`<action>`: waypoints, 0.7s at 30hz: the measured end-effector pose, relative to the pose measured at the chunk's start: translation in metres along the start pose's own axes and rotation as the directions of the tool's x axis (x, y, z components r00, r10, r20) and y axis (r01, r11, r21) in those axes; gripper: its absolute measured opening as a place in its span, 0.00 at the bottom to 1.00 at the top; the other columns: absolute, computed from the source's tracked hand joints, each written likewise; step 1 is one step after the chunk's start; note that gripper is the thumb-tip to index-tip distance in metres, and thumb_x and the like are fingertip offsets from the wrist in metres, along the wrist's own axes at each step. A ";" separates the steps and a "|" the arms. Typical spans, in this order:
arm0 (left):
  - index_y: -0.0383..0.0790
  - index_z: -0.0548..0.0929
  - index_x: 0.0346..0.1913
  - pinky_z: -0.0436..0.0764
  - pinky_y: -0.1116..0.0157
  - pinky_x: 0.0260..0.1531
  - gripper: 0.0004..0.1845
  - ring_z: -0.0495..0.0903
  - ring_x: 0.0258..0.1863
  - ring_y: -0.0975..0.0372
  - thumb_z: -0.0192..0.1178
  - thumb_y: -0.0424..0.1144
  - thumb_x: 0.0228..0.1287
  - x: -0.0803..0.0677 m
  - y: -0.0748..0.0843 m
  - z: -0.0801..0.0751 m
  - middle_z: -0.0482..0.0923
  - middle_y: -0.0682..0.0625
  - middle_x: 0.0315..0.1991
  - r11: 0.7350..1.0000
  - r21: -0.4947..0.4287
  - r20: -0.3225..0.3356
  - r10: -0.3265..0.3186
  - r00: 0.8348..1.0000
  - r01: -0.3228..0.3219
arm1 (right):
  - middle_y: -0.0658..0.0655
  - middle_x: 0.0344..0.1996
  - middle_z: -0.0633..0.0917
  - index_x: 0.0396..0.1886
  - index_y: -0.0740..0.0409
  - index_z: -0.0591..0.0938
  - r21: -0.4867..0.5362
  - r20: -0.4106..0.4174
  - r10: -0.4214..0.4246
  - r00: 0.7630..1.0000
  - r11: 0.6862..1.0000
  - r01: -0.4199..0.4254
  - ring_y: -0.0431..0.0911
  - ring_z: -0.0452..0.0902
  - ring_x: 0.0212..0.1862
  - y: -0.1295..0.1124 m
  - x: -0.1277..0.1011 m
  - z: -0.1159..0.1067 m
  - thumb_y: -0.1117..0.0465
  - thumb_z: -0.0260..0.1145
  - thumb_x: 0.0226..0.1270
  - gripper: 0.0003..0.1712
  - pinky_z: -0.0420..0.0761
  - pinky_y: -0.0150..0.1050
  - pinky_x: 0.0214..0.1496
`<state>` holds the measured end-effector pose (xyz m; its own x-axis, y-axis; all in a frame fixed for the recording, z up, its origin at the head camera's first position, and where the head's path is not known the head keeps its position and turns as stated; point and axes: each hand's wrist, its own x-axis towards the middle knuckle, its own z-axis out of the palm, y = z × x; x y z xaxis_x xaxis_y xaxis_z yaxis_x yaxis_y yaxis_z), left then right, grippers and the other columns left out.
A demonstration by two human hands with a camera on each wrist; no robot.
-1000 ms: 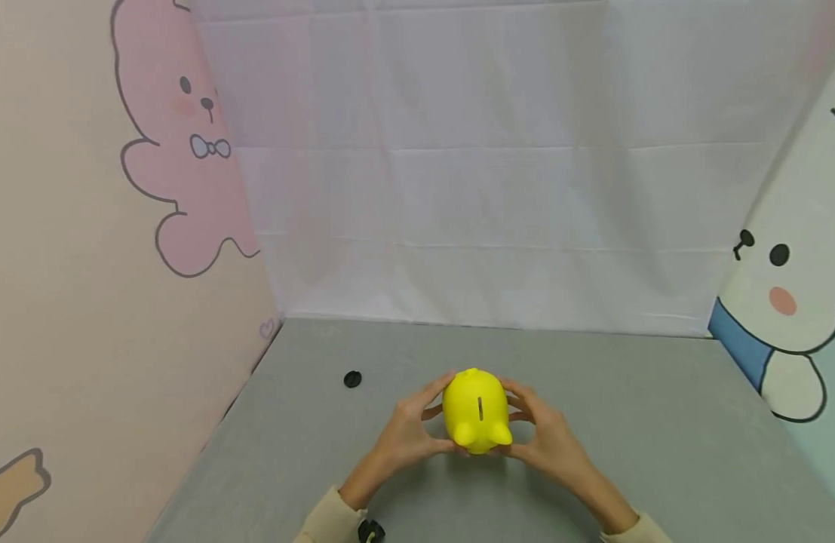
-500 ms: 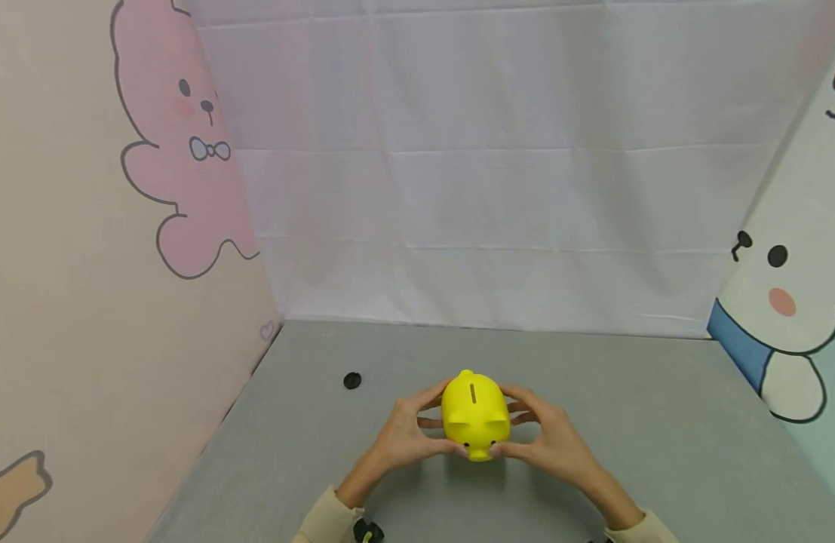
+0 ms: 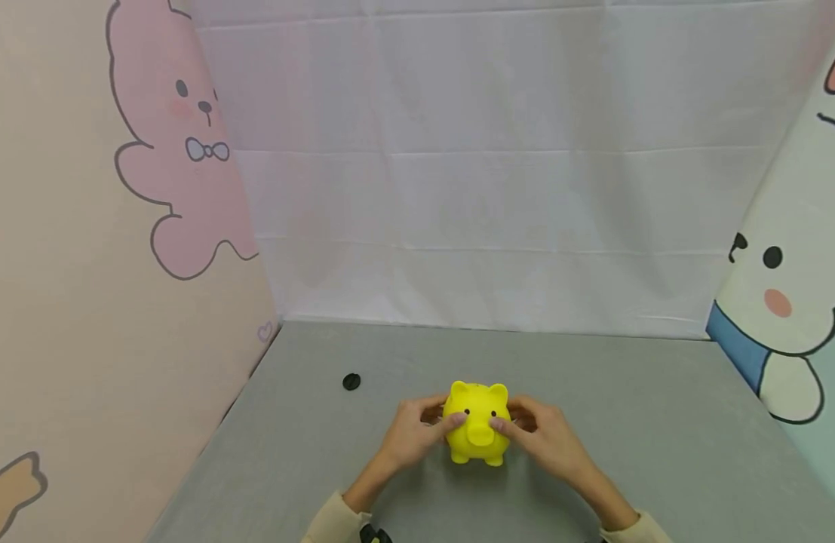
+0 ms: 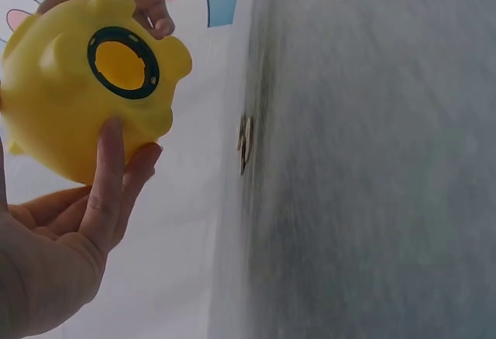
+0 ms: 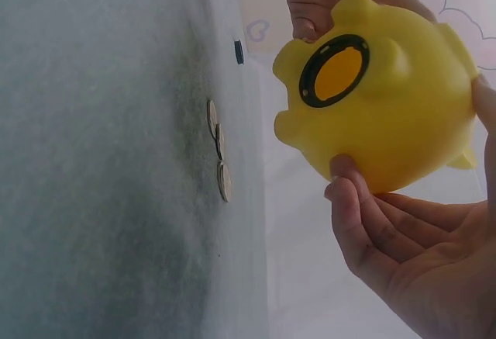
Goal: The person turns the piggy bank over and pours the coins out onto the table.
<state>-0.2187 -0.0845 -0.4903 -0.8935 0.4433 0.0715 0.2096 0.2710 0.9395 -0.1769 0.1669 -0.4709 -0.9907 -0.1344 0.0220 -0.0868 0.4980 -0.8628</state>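
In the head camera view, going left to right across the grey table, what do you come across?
Small black round cap → left hand → yellow plastic piggy bank, held off the grey table between both hands → right hand.

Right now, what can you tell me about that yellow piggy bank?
The yellow piggy bank looks like smooth plastic, with two ears, black dot eyes and a round snout facing the camera. Both wrist views show a black-ringed round opening in its belly, uncapped. It is held above the grey table, over some coins, the left hand and right hand gripping its sides.
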 end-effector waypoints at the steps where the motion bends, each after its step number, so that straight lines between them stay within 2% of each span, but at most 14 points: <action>1: 0.42 0.85 0.64 0.92 0.60 0.36 0.29 0.90 0.38 0.65 0.65 0.59 0.72 0.001 0.001 0.002 0.91 0.44 0.51 0.999 -0.033 -0.001 -0.013 1.000 0.013 | 0.56 0.47 0.91 0.56 0.58 0.85 0.010 0.003 0.013 1.000 1.000 -0.013 0.40 0.87 0.39 0.000 0.000 0.000 0.44 0.69 0.74 0.25 0.88 0.33 0.41; 5: 0.41 0.90 0.56 0.92 0.51 0.34 0.26 0.90 0.29 0.60 0.63 0.60 0.73 0.003 0.003 0.007 0.93 0.44 0.43 0.994 -0.092 0.002 -0.057 0.998 0.057 | 0.54 0.41 0.91 0.50 0.59 0.86 0.042 0.002 0.034 0.999 0.999 -0.034 0.40 0.85 0.35 0.000 0.001 0.000 0.44 0.65 0.78 0.22 0.90 0.38 0.38; 9: 0.43 0.93 0.49 0.91 0.46 0.33 0.25 0.89 0.24 0.57 0.62 0.61 0.74 0.006 0.004 0.010 0.92 0.47 0.36 0.994 -0.076 0.000 -0.073 0.997 0.073 | 0.53 0.37 0.91 0.46 0.58 0.86 0.044 -0.014 0.030 0.999 0.999 -0.029 0.40 0.84 0.34 0.002 0.001 -0.001 0.45 0.63 0.80 0.20 0.90 0.41 0.37; 12: 0.43 0.93 0.46 0.90 0.45 0.33 0.25 0.88 0.23 0.56 0.61 0.61 0.75 0.007 0.005 0.011 0.92 0.48 0.34 0.995 -0.073 0.002 -0.075 0.997 0.075 | 0.52 0.37 0.91 0.46 0.58 0.86 0.031 -0.020 0.023 1.000 0.999 -0.022 0.39 0.84 0.33 0.004 0.001 -0.001 0.45 0.62 0.80 0.21 0.90 0.41 0.36; 18: 0.38 0.92 0.50 0.91 0.46 0.34 0.29 0.89 0.24 0.55 0.61 0.63 0.74 0.005 0.005 0.010 0.92 0.45 0.36 0.990 -0.090 0.036 -0.110 0.993 0.113 | 0.53 0.38 0.91 0.47 0.58 0.86 0.028 0.001 0.046 0.999 0.999 -0.046 0.40 0.84 0.34 0.003 0.000 -0.001 0.44 0.61 0.80 0.22 0.90 0.40 0.37; 21: 0.39 0.88 0.59 0.92 0.53 0.37 0.32 0.90 0.33 0.59 0.63 0.64 0.71 0.005 0.005 0.006 0.92 0.45 0.45 0.992 -0.048 0.049 -0.112 0.993 0.114 | 0.55 0.44 0.91 0.54 0.59 0.85 0.018 0.011 0.053 0.999 0.998 -0.053 0.41 0.85 0.38 0.003 0.000 -0.002 0.43 0.64 0.78 0.24 0.89 0.36 0.40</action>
<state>-0.2192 -0.0756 -0.4870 -0.8910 0.4511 -0.0507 0.0867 0.2787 0.9564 -0.1771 0.1699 -0.4726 -0.9927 -0.1170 -0.0288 -0.0324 0.4892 -0.8716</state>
